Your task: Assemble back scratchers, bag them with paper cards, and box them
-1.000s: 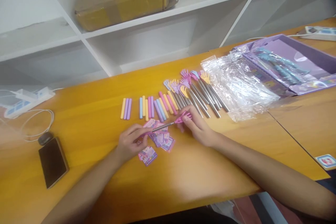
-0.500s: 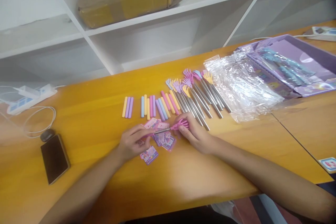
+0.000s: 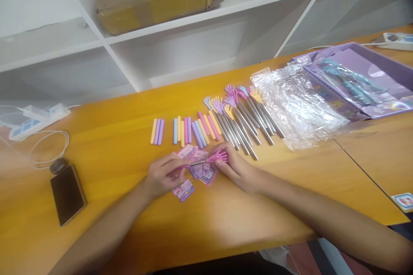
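Note:
A pink back scratcher (image 3: 197, 163) with a metal rod is held level between both hands over the table. My left hand (image 3: 165, 174) is closed around its pink handle end, most of which the fingers hide. My right hand (image 3: 237, 165) grips the pink claw-shaped head at the other end. Below lie several pink and purple printed cards (image 3: 184, 190), partly covered by the left hand. Beyond the hands, coloured handle tubes (image 3: 183, 131) lie in groups. To their right is a pile of back scratcher rods (image 3: 247, 124) with claw heads in purple, yellow, pink and blue.
Clear plastic bags (image 3: 300, 107) lie beside a purple box (image 3: 364, 64) holding bagged blue items. A phone (image 3: 67, 195), a dark rounded object (image 3: 58, 166) and a power strip (image 3: 40, 120) with cable are on the left. A taped carton (image 3: 155, 0) sits on the shelf.
My right hand has shifted slightly left with the claw head, so less of the metal rod shows between the hands. The left hand stays about where it was.

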Demonstrator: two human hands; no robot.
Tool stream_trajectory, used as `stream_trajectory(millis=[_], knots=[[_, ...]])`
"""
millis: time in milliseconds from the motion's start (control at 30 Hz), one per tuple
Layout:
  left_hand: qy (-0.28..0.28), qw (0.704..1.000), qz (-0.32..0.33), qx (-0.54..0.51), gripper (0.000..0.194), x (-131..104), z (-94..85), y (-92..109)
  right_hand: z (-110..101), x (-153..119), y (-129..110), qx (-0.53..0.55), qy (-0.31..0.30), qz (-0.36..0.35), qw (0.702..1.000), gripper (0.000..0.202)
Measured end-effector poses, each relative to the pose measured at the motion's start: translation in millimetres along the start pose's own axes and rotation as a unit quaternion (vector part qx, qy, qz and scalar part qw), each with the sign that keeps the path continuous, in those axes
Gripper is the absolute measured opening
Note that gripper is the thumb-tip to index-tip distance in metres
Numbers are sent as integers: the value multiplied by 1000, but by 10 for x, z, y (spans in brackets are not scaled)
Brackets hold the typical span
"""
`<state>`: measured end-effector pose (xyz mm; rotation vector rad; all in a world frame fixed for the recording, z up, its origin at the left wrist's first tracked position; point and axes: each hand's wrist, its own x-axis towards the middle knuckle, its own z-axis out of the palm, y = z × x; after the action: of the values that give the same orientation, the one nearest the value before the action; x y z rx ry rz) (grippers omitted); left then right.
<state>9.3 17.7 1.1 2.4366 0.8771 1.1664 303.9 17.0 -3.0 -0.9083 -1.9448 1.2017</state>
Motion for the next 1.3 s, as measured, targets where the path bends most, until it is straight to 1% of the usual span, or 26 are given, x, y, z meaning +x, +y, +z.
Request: stream_trajectory(millis=[167,300,367,433,500,533,600,667,733,800,867,933,967,1033,1067,1133,1200,1233,1300], knots=[[-6,1000,-1,-3,38,-12,0,-7,-5,3,5,-12,4,8,1000,21],[1,1000,-11,-17,36,15,2,13,-69,32,3,-42,-26,2,999,21],[10,999,-24,-23,32,90,-48,54,-138,85,-34,-77,-22,-20,997,21],[9,998,-50,-28,28,221,-174,134,-251,186,-129,-131,13,-71,989,23],[-5,995,-94,-34,24,391,-385,261,-414,339,-312,-201,48,-134,969,26],[-12,992,-116,-37,23,480,-514,340,-510,428,-441,-238,54,-162,956,28],[-10,988,-149,-37,19,647,-785,512,-710,604,-762,-301,32,-205,931,30],[34,986,-163,-33,13,789,-1022,669,-883,736,-1121,-334,-2,-236,913,26],[85,984,-155,-31,11,904,-1190,785,-995,791,-1445,-347,-28,-237,907,21],[136,981,-137,-38,10,1001,-1285,860,-1040,769,-1677,-352,-43,-222,908,14],[181,975,-113,-62,10,1081,-1328,915,-1039,703,-1804,-355,-42,-208,911,9],[206,971,-90,-84,8,1141,-1349,974,-1022,630,-1854,-371,-19,-202,906,15],[209,971,-86,-74,7,1162,-1357,1009,-1016,600,-1862,-385,-2,-206,900,20],[191,978,-88,11,6,1186,-1367,1085,-1015,555,-1858,-415,27,-218,883,26],[166,979,-89,75,8,1190,-1365,1122,-1019,540,-1851,-427,37,-222,876,25],[81,972,-87,201,11,1189,-1328,1179,-1028,523,-1828,-449,50,-217,865,20],[-2,956,-72,285,17,1189,-1237,1200,-1026,519,-1801,-473,57,-200,856,19],[-31,948,-59,312,20,1191,-1173,1194,-1016,523,-1789,-486,56,-193,851,20],[-57,933,-25,355,24,1204,-1029,1153,-978,544,-1772,-504,46,-186,842,21]])
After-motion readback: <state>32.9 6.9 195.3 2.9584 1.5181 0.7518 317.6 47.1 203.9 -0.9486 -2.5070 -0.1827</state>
